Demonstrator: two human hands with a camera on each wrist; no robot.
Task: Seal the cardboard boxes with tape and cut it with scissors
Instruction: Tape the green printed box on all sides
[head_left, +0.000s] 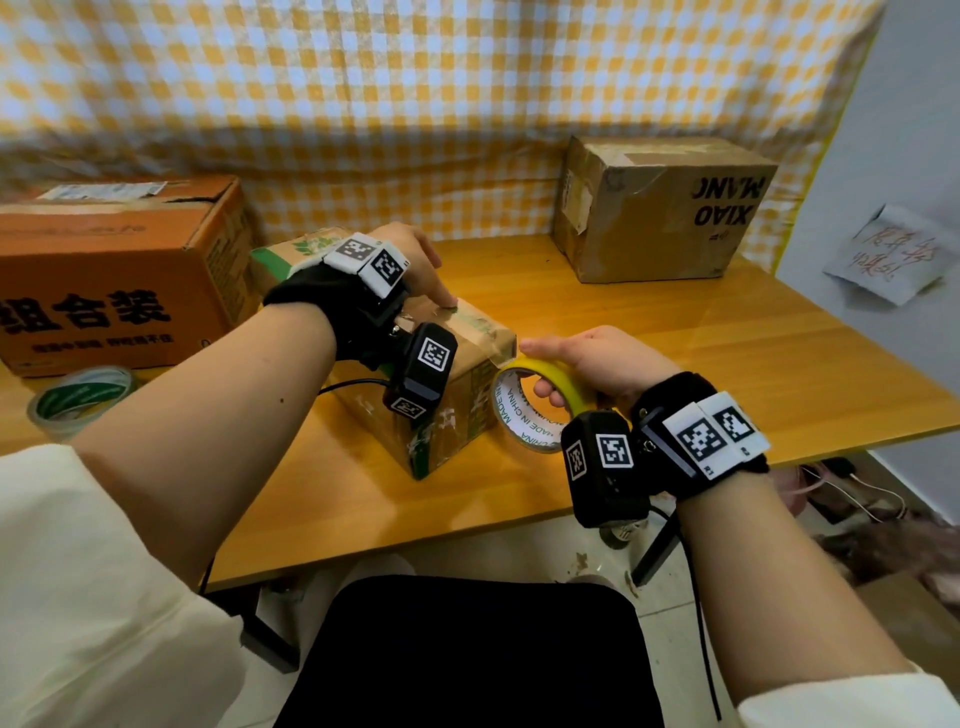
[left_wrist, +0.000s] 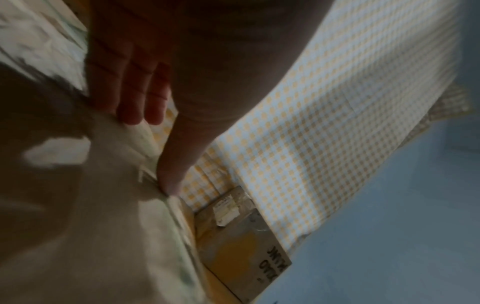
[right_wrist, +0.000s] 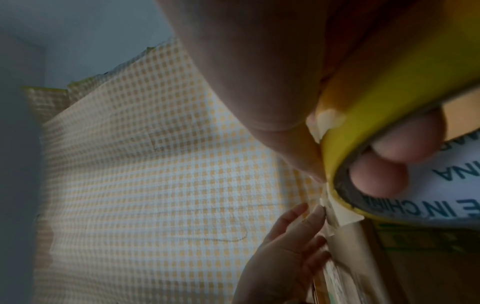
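Note:
A small cardboard box (head_left: 457, 400) with green print stands in the middle of the table. My left hand (head_left: 418, 267) lies on its top with straight fingers, and the thumb (left_wrist: 171, 176) presses a tape strip (head_left: 475, 325) down onto the lid (left_wrist: 78, 226). My right hand (head_left: 592, 358) grips a yellow tape roll (head_left: 540, 402) just right of the box, with fingers (right_wrist: 384, 170) hooked through the core. The tape (right_wrist: 342, 218) runs from the roll (right_wrist: 389, 92) over the box's right top edge. Scissors are not in view.
A large orange box (head_left: 119, 270) stands at the back left, with a green-printed tape roll (head_left: 78, 400) in front of it. A brown box (head_left: 660, 208) sits at the back right against the checked cloth. The wooden table (head_left: 727, 338) ends near my lap.

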